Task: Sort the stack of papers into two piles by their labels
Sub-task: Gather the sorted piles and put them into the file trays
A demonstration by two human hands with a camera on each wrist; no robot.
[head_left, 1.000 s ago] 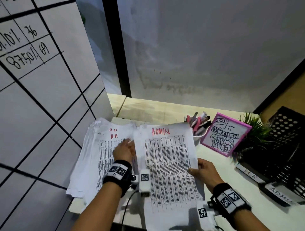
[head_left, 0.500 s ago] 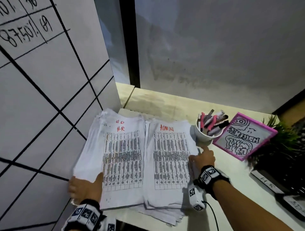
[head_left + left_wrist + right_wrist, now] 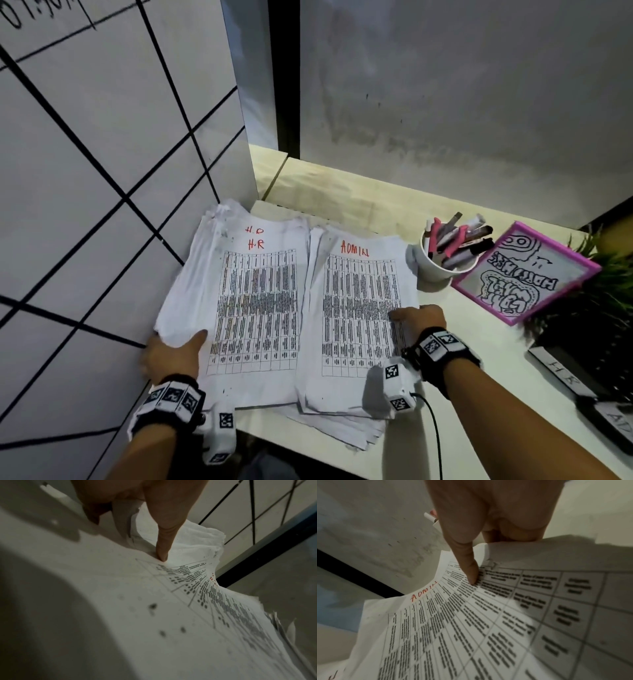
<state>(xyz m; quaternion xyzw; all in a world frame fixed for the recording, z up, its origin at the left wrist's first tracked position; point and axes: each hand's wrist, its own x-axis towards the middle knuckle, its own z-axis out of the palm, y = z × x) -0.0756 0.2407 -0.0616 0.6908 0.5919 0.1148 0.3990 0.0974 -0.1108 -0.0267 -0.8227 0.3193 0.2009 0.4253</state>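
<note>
Two paper piles lie side by side on the desk. The left pile (image 3: 253, 301) is marked "H.R" in red and the right pile (image 3: 359, 308) "ADMIN". My left hand (image 3: 178, 346) pinches the H.R pile's lower left edge. Its thumb (image 3: 164, 545) presses on top while the fingers sit under the raised edge. My right hand (image 3: 411, 317) grips the right edge of the ADMIN pile (image 3: 471, 615). The thumb (image 3: 471, 572) lies on the top sheet and the other fingers curl behind the lifted edge.
A white cup of markers (image 3: 445, 260) stands just right of the ADMIN pile, next to a pink-framed drawing board (image 3: 524, 274) and a plant (image 3: 606, 274). A black tray (image 3: 582, 377) with "H.R" and "ADMIN" tags sits at the far right. A gridded whiteboard (image 3: 85, 171) walls the left side.
The ADMIN sheet held up a second ago now lies on the right pile. My left hand left the H.R sheet's middle for its lower left edge. My right hand moved onto the ADMIN pile's edge.
</note>
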